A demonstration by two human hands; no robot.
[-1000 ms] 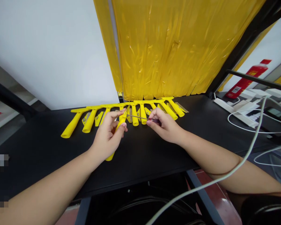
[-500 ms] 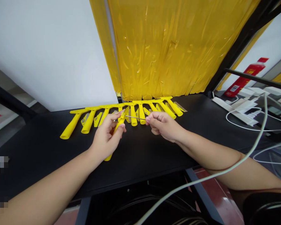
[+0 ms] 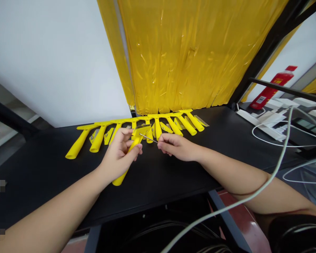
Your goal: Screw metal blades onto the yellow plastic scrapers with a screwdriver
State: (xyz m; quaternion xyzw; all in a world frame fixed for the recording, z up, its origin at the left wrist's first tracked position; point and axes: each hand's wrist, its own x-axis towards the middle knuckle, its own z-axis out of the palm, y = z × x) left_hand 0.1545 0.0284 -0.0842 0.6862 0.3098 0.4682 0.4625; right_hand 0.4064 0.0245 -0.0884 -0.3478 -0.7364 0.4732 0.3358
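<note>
My left hand (image 3: 119, 151) is closed around the handle of a yellow scraper (image 3: 120, 177), whose wide head with a metal blade edge points up and away from me. In my right hand (image 3: 177, 146) a thin metal rod (image 3: 149, 138) is pinched, its grip end hidden by the fingers. The rod's tip reaches the scraper's head, close to where head and handle join; I cannot tell what it engages. Behind both hands stretches a row of similar yellow scrapers (image 3: 79, 144), with small yellow blade pieces (image 3: 109, 136) lying between their handles.
The black table (image 3: 158, 175) backs onto a white panel (image 3: 58, 63) and yellow plastic sheeting (image 3: 200, 59). To the right are a red bottle (image 3: 274, 88), a white power strip (image 3: 260, 124) and loose cables. One pale cable (image 3: 226, 211) crosses in front of my right forearm.
The held scraper has turned so its head's broad face and blade show more. My right hand has come closer to it, and the rod now slants upward toward the head.
</note>
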